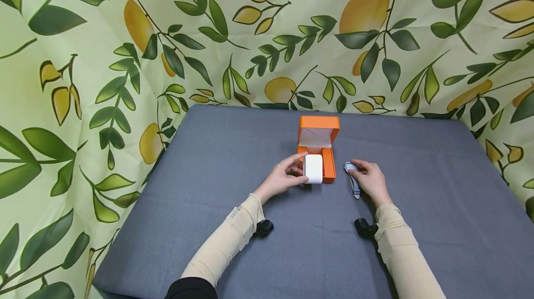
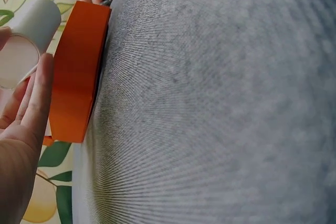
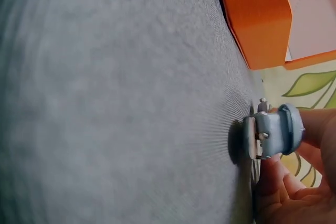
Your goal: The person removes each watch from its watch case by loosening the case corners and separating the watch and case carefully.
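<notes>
My left hand (image 1: 285, 174) holds a white watch cushion (image 1: 314, 169) between thumb and fingers, in front of the open orange watch box (image 1: 329, 165). In the left wrist view the cushion (image 2: 41, 22) is a smooth roll with a flat round end, raised beside the box wall (image 2: 79, 72). To the right of the box, my right hand (image 1: 372, 182) pinches a blue watch (image 1: 355, 188) at its case. Its strap stretches toward me over the cloth. The right wrist view shows the watch (image 3: 278, 132) edge-on, between thumb and fingers, close to the table surface.
The box's lid (image 1: 319, 124) stands raised at the back, with a pale lining. Grey cloth (image 1: 233, 141) covers the table. Behind and at the sides hangs a leaf-patterned curtain (image 1: 233, 67). A black wrist device (image 1: 264, 228) is strapped under the left sleeve, another (image 1: 365, 228) under the right.
</notes>
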Demonstrator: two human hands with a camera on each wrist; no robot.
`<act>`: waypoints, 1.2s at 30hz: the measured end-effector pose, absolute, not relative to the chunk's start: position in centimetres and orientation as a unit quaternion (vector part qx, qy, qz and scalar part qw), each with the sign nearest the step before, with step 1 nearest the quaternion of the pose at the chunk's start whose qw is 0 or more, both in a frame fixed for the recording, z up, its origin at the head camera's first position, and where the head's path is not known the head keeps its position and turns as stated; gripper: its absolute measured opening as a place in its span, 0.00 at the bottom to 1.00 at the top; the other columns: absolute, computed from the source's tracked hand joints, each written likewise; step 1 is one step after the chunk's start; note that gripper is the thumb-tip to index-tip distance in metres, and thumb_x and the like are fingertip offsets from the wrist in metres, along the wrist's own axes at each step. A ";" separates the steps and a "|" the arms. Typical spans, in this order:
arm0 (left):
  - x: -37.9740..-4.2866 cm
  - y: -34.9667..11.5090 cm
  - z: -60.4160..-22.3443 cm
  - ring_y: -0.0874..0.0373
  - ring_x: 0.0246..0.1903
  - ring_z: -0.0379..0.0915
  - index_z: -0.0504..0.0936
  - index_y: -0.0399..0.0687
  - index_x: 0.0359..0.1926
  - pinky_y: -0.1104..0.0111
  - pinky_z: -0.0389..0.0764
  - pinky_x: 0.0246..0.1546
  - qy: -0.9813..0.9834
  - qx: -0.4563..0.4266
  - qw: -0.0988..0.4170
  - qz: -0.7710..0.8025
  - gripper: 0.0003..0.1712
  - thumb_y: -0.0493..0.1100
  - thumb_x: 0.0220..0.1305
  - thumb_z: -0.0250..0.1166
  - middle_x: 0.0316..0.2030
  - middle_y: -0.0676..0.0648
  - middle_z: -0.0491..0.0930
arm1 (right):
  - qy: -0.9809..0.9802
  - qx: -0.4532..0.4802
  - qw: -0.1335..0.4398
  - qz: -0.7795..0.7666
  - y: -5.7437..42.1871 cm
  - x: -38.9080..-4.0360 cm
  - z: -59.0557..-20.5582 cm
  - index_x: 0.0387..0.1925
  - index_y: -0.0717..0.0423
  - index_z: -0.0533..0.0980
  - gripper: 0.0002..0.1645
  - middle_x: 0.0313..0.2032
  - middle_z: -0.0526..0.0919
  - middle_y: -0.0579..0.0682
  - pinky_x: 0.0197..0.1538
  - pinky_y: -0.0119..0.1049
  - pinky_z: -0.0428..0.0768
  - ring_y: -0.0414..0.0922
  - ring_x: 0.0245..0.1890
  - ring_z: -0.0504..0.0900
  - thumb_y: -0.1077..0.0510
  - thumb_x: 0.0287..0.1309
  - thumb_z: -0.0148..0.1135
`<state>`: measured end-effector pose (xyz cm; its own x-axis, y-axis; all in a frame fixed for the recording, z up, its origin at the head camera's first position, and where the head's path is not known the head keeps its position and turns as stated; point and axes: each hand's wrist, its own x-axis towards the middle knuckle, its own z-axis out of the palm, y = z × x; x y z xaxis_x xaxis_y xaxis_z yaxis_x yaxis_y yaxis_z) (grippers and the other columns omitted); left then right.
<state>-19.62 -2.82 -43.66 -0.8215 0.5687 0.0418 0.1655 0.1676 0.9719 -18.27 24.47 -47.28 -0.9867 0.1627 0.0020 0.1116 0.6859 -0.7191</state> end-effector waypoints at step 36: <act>-22.3 0.4 -45.2 0.60 0.37 0.74 0.57 0.56 0.70 0.76 0.78 0.37 0.835 0.207 0.133 0.493 0.42 0.37 0.58 0.65 0.53 0.39 0.71 | -0.841 0.089 -0.019 0.533 20.2 -18.7 -46.3 0.69 0.52 0.57 0.38 0.48 0.73 0.63 0.35 0.25 0.75 0.30 0.34 0.75 0.57 0.60 0.60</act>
<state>-22.28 0.37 -45.17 -0.8783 0.4777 -0.0184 0.2148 0.4286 0.8776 -18.66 20.17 -46.29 -0.9836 -0.1691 0.0633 -0.1293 0.4152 -0.9005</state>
